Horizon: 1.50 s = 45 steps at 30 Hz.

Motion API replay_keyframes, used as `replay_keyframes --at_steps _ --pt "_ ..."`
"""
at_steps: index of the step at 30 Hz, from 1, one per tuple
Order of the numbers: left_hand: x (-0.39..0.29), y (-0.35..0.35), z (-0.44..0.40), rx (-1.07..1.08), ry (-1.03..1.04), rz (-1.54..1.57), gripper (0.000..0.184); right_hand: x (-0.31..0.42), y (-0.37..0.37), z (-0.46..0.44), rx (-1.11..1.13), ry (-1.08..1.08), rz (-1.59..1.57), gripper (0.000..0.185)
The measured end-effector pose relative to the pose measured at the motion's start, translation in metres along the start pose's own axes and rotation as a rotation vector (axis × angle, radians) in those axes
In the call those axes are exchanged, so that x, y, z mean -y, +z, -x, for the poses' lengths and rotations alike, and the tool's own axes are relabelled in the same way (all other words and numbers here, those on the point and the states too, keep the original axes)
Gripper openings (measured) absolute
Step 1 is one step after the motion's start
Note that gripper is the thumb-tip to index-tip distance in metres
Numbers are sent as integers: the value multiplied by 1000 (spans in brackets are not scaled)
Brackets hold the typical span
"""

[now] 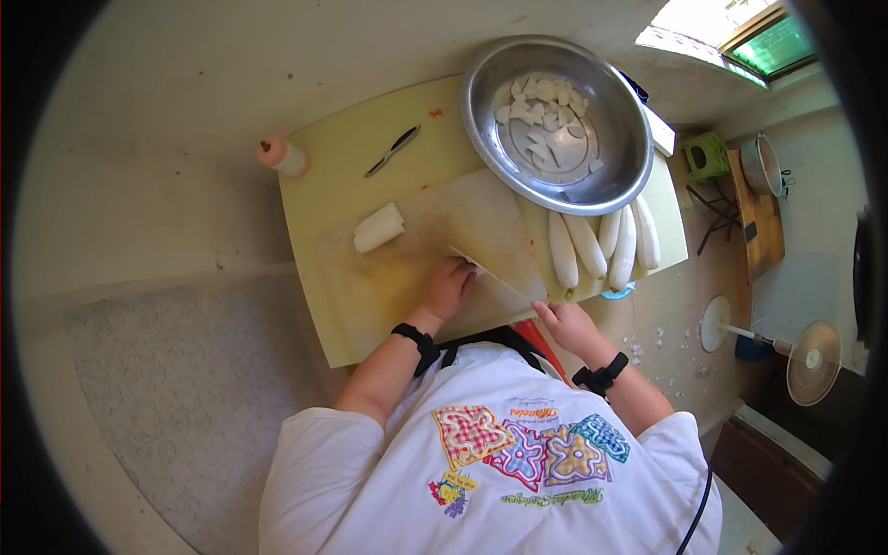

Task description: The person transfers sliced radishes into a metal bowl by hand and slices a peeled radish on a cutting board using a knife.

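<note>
My right hand (566, 324) is wrapped round the handle end of a knife (492, 274), whose blade lies slantwise over the cutting board (499, 208). Beside the blade, my left hand (450, 287) has its fingers curled on the board against a small white piece, mostly hidden beneath them. White peeled vegetable chunks (379, 228) rest on the board's left part. Slices (546, 111) lie in a big metal basin (481, 139) beyond the board. Several long white peeled vegetables (623, 248) lie to the basin's near side.
On the yellow table (319, 125) are a peeler (393, 151) and a pink-topped bottle (283, 156) at the back left. Right of the table stand a fan (812, 362), a green stool (706, 156) and a pot (760, 165) on a wooden table. White scraps dot the floor.
</note>
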<state>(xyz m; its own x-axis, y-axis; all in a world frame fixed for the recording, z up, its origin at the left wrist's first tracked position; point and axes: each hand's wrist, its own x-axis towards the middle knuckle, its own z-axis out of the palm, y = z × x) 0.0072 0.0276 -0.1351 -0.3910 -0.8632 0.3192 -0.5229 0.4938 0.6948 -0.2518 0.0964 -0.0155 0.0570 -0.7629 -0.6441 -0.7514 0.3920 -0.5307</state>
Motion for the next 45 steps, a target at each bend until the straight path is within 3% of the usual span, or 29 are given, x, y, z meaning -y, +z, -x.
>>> replay_keyframes --at_steps 34,40,45 --pt "2 6 1 -48 -27 -4 12 -6 7 -17 71 13 -33 73" --pt "5 6 2 -30 -12 -4 14 0 2 -14 85 108 -86 75" --pt "7 -4 5 53 -56 18 15 -7 5 -15 29 55 -87 76"
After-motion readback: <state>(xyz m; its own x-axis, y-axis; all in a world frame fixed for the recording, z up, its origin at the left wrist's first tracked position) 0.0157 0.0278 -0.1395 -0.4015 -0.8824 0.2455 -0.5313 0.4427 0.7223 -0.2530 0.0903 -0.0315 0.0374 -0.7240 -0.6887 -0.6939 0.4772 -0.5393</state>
